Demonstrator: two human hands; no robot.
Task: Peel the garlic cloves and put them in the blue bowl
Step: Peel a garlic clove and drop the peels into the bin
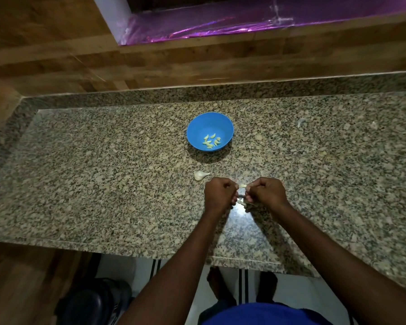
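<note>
Both my hands work close together above the near part of the granite counter [103, 184]. My left hand [219, 193] is clenched, knuckles up, and my right hand [266, 192] is clenched the same way just beside it. Between the two fists I pinch a garlic clove [243, 186]; only its pale tip shows in the gap, so I cannot tell how much skin remains on it. Pale skin scraps [240, 201] lie on the counter directly below the gap.

The blue bowl [210, 120] stands farther back on the counter, well apart from my hands and slightly to their left. Several peeled cloves [211, 140] rest on its floor. A small garlic piece [200, 175] with a papery tail lies between bowl and left hand, near the knuckles but not touching.
</note>
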